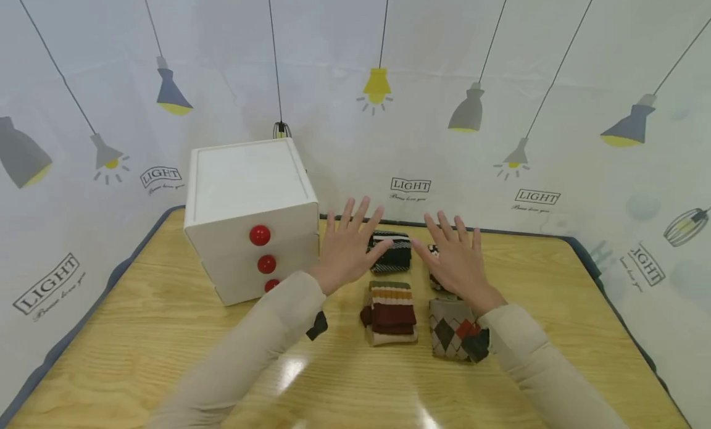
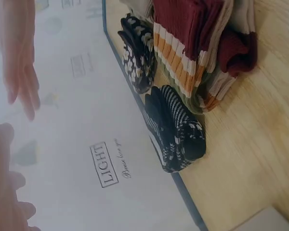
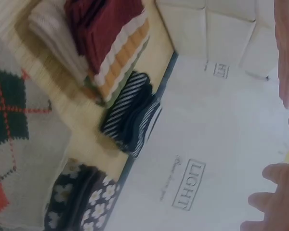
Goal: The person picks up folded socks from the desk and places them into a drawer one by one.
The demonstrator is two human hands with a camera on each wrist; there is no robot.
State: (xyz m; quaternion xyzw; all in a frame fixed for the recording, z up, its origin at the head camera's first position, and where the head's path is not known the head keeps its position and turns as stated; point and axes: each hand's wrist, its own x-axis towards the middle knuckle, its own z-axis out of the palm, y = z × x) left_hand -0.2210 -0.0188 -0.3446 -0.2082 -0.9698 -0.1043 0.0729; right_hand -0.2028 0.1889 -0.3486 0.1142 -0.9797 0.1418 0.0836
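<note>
Both hands are held out over the table with fingers spread, holding nothing. The left hand point(image 1: 349, 250) is beside the white drawer box, near a folded pair of black-and-white striped socks point(image 1: 392, 254). My right hand point(image 1: 458, 262) hovers over folded black socks with white flowers point(image 3: 82, 197), partly hiding them in the head view. Nearer the front lie folded maroon socks point(image 1: 393, 312) with orange, cream and green bands. To their right are beige argyle socks point(image 1: 451, 333) with dark and red diamonds, close to the right sleeve.
A white drawer box point(image 1: 250, 182) stands at the left back, with red round knobs point(image 1: 260, 235) down its front. The wooden table point(image 1: 166, 330) ends at a dark edge against a white cloth backdrop point(image 1: 344, 40) printed with hanging lamps.
</note>
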